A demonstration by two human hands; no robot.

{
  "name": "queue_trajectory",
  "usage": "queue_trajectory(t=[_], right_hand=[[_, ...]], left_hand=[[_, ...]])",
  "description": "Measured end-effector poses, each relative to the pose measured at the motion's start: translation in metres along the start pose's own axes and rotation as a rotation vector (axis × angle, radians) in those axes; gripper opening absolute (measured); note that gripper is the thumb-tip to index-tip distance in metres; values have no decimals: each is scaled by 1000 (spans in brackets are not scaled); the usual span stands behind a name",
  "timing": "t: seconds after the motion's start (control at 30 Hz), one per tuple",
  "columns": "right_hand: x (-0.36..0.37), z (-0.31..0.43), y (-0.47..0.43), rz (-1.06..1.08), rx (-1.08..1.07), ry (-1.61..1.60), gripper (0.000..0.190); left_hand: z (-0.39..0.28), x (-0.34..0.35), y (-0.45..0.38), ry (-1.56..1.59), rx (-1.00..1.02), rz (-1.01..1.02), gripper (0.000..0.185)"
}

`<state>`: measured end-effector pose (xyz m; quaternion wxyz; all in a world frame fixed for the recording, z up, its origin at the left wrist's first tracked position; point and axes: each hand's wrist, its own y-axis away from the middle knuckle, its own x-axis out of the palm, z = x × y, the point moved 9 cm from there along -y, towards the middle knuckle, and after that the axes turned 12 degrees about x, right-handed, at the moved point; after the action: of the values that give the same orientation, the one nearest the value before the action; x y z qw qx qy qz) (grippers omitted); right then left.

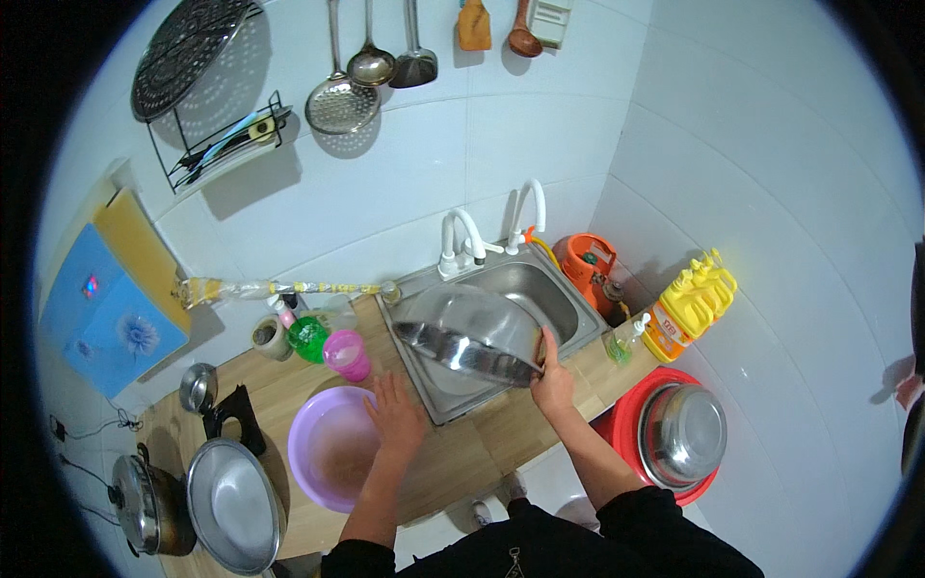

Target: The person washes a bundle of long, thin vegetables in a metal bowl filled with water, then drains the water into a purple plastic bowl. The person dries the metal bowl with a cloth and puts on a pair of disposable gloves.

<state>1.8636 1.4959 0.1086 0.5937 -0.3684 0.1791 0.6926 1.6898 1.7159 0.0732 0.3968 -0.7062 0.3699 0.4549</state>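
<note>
My right hand (553, 379) grips the rim of a large stainless steel basin (473, 325). The basin is tipped on its side over the steel sink (571, 289), its rim slanting down towards my hand. My left hand (396, 419) is spread, palm down, at the right edge of a lilac plastic basin (325, 412); whether it touches the rim, I cannot tell. Murky brownish water appears to lie in the lilac basin. Behind it stands a pink plastic cup (347, 354).
Two white taps (462, 246) rise behind the sink. Right of it stand an orange gas cylinder (584, 264), a pump bottle (623, 339) and yellow jugs (683, 311). Lower right, a metal bowl (686, 433) rests on a red tub (621, 426). A metal pan (235, 506) sits left.
</note>
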Motion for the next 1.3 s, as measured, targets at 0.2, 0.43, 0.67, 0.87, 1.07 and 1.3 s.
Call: queue_trajectory(t=[0.2,0.43,0.67,0.87,1.07,1.3], right_hand=[[6,-18,12,27,182,-120,82],[10,-28,18,53,275,-286,80],[-19,-15,14,28,223,-201,78],[-23,-88,31,242,588,-821,56],[-103,-152,77,559,877,-1035,49],[-223,-212,95,692,689,-1024,65]], left_hand=[[-16,10,1,-22,97,62,60],[-42,18,-1,-98,254,5,57],[-79,30,0,-132,325,25,61],[-186,26,17,-27,689,40,41],[-297,1,55,-29,1022,-189,3],[-434,-35,83,-7,1111,-149,2]])
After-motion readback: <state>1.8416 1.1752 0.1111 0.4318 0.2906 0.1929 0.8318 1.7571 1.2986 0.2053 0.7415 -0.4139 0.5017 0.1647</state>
